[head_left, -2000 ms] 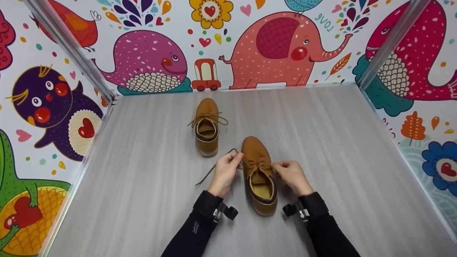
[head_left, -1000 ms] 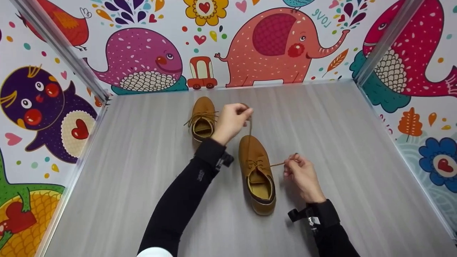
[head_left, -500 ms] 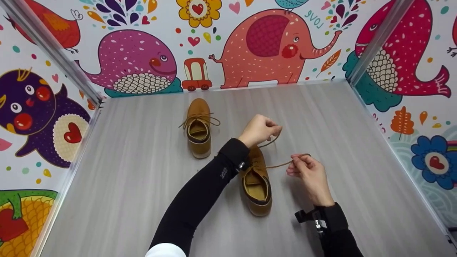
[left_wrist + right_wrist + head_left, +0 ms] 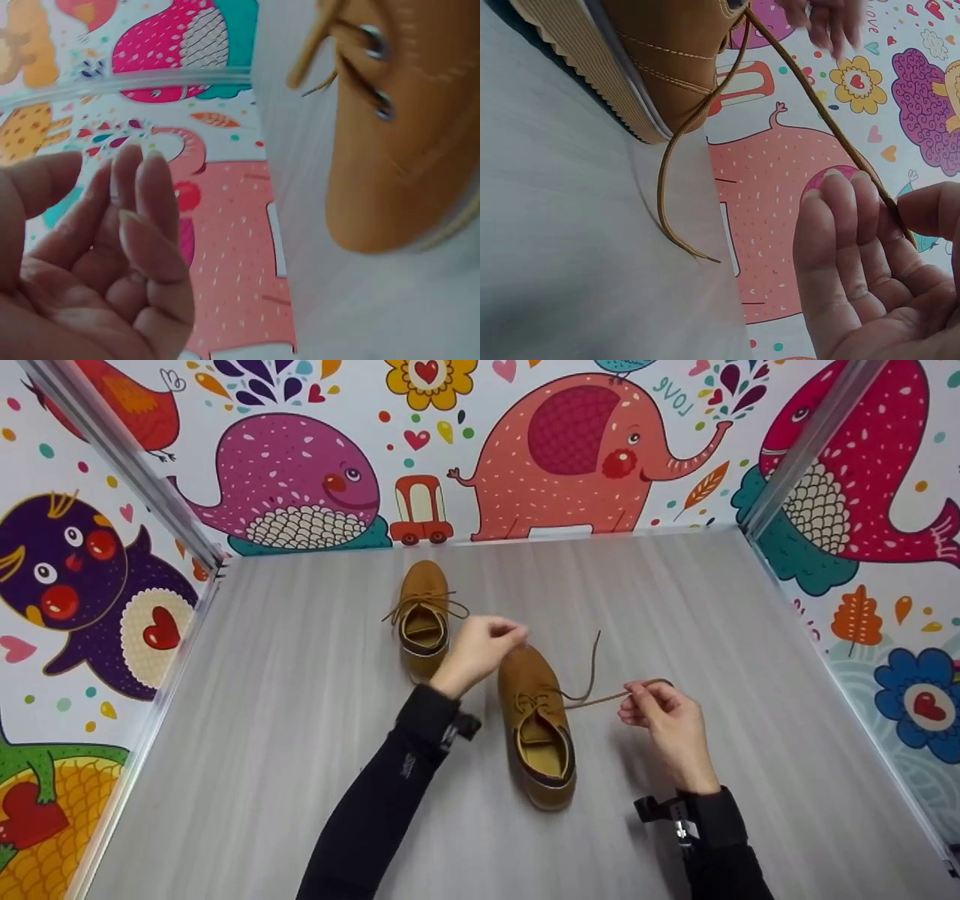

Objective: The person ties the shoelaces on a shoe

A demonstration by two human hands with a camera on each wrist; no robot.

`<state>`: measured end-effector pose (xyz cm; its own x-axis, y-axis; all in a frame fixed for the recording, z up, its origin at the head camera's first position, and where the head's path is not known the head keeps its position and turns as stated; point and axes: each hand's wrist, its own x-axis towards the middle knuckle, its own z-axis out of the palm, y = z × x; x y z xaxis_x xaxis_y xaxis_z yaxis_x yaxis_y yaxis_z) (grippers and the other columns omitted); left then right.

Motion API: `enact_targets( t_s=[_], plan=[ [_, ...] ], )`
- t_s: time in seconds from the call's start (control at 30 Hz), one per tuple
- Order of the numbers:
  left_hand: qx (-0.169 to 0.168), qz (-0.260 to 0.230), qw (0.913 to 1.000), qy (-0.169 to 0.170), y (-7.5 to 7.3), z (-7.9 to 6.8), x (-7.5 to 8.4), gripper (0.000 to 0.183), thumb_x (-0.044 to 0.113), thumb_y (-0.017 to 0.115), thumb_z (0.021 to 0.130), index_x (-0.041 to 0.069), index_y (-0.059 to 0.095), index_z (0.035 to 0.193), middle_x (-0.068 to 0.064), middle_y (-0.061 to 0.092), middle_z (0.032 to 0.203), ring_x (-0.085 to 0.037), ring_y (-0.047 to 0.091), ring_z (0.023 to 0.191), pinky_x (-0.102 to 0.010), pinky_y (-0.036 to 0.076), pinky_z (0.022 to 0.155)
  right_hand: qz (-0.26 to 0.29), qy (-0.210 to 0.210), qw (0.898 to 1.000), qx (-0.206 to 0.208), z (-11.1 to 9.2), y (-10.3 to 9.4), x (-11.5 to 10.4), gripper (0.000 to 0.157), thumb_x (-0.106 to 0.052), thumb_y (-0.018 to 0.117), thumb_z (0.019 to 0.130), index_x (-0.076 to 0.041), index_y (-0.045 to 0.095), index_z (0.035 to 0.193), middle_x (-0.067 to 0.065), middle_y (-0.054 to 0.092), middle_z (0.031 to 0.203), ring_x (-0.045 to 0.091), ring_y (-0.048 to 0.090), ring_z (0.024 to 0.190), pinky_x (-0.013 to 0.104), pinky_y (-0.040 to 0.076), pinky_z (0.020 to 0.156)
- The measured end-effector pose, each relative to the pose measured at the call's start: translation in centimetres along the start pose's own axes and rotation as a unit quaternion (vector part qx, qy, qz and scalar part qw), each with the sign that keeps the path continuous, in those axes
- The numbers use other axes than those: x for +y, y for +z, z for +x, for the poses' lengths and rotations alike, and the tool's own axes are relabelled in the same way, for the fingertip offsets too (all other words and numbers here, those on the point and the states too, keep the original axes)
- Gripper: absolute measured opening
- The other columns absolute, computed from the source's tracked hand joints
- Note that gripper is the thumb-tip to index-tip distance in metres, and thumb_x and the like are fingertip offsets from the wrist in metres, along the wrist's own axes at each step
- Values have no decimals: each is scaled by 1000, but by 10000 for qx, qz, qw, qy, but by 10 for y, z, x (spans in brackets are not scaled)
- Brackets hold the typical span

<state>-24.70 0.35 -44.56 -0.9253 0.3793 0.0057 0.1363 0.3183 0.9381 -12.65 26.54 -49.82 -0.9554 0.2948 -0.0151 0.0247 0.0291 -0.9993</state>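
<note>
A tan lace-up shoe (image 4: 523, 675) stands on the grey floor, toe pointing away. My left hand (image 4: 478, 651) hovers beside its toe; in the left wrist view the thumb and fingers are apart with nothing between them. To the right of the shoe, my right hand (image 4: 671, 727) pinches one shoelace (image 4: 825, 120) between thumb and fingers and holds it taut from the eyelets. The other lace end (image 4: 661, 180) lies loose on the right side, its tip resting on the floor. The laces cross at the shoe's opening.
A matching tan shoe (image 4: 424, 577), its laces tied in a bow, stands farther back on the left, its heel partly behind my left hand. White walls with printed animals, including an elephant (image 4: 555, 457), border the grey floor (image 4: 285, 697) at the back and sides.
My left hand carried its lace end across the shoe to the right, let go of it there and came back left. The right hand drew the other lace outward to the right.
</note>
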Motion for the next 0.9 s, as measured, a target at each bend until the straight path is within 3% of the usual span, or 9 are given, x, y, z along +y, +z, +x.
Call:
enact_targets(
  t_s=[0.13, 0.23, 0.33, 0.43, 0.6, 0.67, 0.7, 0.77, 0.9],
  plan=[
    [315, 6, 9995, 22, -17, -29, -17, 22, 24, 66, 97, 5, 76, 103, -10, 73, 91, -27, 68, 78, -37, 53, 74, -155, -155, 9997, -117, 1, -2, -4, 26, -14, 63, 99, 11, 65, 103, 20, 67, 82, 21, 69, 70, 34, 58, 69],
    [680, -124, 9976, 19, -27, -47, -27, 21, 23, 67, 96, 5, 76, 102, -5, 73, 87, -20, 67, 73, -35, 52, 72, -561, -364, 9970, -399, 4, -2, -10, 21, -12, 63, 99, 9, 66, 100, 20, 67, 86, 20, 69, 72, 32, 58, 69],
    [1170, -476, 9919, 94, -33, -64, -36, 19, 20, 69, 95, 3, 77, 99, -6, 72, 85, -21, 66, 71, -34, 52, 69, -1368, -785, 9834, -895, 11, 2, -21, 16, -10, 63, 98, 4, 68, 96, 15, 68, 87, 18, 68, 73, 29, 57, 68],
    [1500, -751, 9856, 194, -36, -76, -41, 19, 18, 69, 95, 0, 76, 98, -12, 72, 85, -24, 66, 70, -33, 52, 67, -2511, -1310, 9457, -1594, 24, 12, -40, 12, -13, 64, 98, -4, 71, 94, 4, 67, 81, 15, 65, 70, 26, 54, 64],
    [1715, -852, 9812, 259, -30, -88, -44, 20, 17, 68, 96, -1, 74, 101, -17, 71, 89, -25, 65, 71, -36, 54, 68, -3909, -2180, 8444, -2944, 49, 50, -76, 8, -13, 65, 96, -9, 71, 93, -5, 59, 72, 11, 54, 63, 30, 45, 60],
    [1768, -899, 9797, 275, -26, -91, -45, 19, 16, 67, 96, -1, 73, 102, -18, 70, 90, -27, 65, 72, -34, 54, 67, -4057, -2480, 8171, -3261, 57, 71, -85, 7, -13, 65, 96, -9, 70, 92, -4, 57, 72, 11, 51, 63, 31, 44, 60],
    [1791, -904, 9792, 300, -23, -91, -46, 18, 14, 67, 96, -2, 73, 102, -18, 70, 90, -28, 65, 72, -32, 53, 66, -4044, -2599, 8100, -3359, 61, 81, -88, 8, -13, 65, 96, -8, 70, 91, -3, 58, 73, 12, 51, 63, 32, 44, 59],
    [1782, -879, 9794, 355, -18, -92, -45, 16, 12, 67, 96, -3, 72, 101, -18, 70, 89, -31, 65, 72, -30, 52, 65, -3876, -2710, 8098, -3471, 68, 101, -91, 8, -13, 65, 96, -8, 71, 94, -1, 64, 79, 13, 55, 68, 32, 47, 63],
    [1638, -659, 9834, 429, -9, -96, -32, 13, 5, 65, 95, -7, 70, 99, -20, 70, 88, -32, 65, 72, -25, 51, 64, -3458, -2457, 8287, -3651, 75, 126, -89, 18, -14, 63, 98, -7, 74, 110, 4, 73, 101, 15, 67, 88, 34, 54, 79]
  ],
)
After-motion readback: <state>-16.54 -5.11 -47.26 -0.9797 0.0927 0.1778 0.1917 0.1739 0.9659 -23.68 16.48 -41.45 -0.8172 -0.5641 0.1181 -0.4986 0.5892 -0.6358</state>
